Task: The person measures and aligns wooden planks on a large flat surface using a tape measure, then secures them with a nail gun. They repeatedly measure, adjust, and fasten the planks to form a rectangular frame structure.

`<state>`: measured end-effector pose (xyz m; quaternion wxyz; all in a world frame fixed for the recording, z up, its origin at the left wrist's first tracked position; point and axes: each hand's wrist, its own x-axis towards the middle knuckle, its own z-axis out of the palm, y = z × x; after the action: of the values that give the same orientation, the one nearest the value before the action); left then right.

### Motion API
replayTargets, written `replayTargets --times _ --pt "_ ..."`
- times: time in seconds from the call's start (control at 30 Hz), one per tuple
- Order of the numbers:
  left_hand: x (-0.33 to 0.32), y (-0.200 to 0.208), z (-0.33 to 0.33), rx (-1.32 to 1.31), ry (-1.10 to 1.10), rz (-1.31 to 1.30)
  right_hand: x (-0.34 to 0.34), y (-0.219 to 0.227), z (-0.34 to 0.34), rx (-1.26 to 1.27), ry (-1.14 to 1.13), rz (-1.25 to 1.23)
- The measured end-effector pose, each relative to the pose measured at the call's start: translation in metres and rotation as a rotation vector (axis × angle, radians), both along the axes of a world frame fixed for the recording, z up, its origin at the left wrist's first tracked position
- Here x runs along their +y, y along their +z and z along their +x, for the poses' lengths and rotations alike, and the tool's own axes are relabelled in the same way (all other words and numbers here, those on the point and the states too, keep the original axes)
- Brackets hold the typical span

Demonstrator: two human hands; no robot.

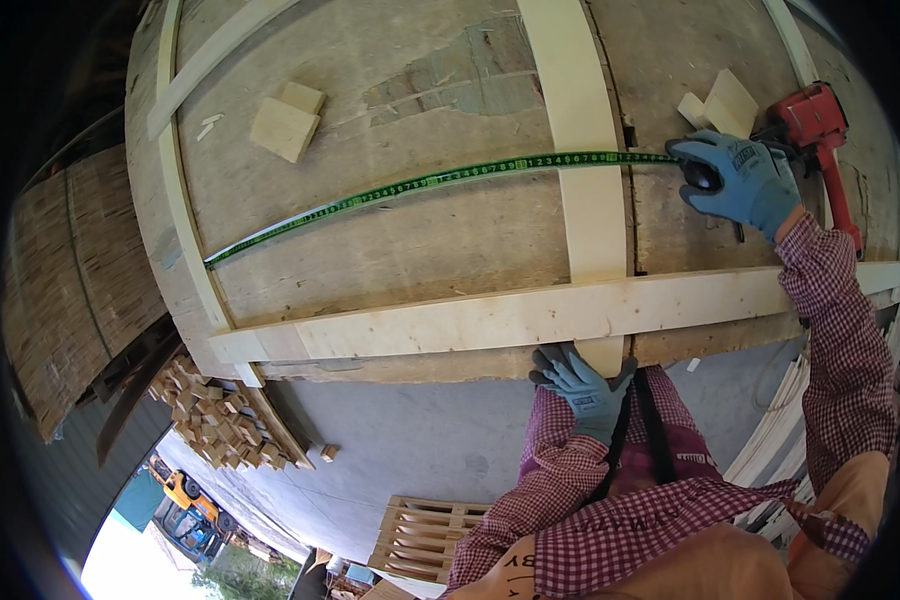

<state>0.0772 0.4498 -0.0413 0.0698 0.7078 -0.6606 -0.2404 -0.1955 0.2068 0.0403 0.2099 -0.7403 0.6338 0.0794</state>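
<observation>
My right hand [745, 182], in a blue-grey work glove, is closed around the dark case of a tape measure [703, 176]. Its green blade [432, 181] runs out leftward over the crosswise slat [587, 190], and its far end meets the slat at the left [192, 230]. My gloved left hand [585, 392] rests at the near edge of the worktable [450, 372], fingers stretched and thumb apart, beside the end of a pale board. A long pale slat [470, 318] lies along that edge, just beyond the left hand.
Right of my right hand lies a red nail gun [815, 125], with wood offcuts [725, 103] close by. More wood blocks [288, 122] sit on the tabletop's left half. On the floor are a heap of small blocks [215, 420], a pallet [425, 535] and long strips [770, 430].
</observation>
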Motion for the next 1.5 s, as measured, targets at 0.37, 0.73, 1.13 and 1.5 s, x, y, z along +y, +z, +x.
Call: replayTargets --times 0.37,0.73,1.13,1.5 --pt "0.0 -0.002 -0.001 -0.003 -0.002 0.001 -0.001 0.001 0.001 -0.079 0.013 -0.02" --pt "-0.001 -0.005 -0.001 0.081 0.058 0.104 0.005 -0.01 -0.003 -0.157 -0.068 -0.012" --pt "-0.02 0.041 0.036 0.245 -0.069 0.274 0.013 0.039 0.026 -0.102 -0.091 0.135" --pt "-0.071 0.133 0.109 1.573 0.254 0.615 0.175 0.123 0.061 -0.815 -0.071 0.361"
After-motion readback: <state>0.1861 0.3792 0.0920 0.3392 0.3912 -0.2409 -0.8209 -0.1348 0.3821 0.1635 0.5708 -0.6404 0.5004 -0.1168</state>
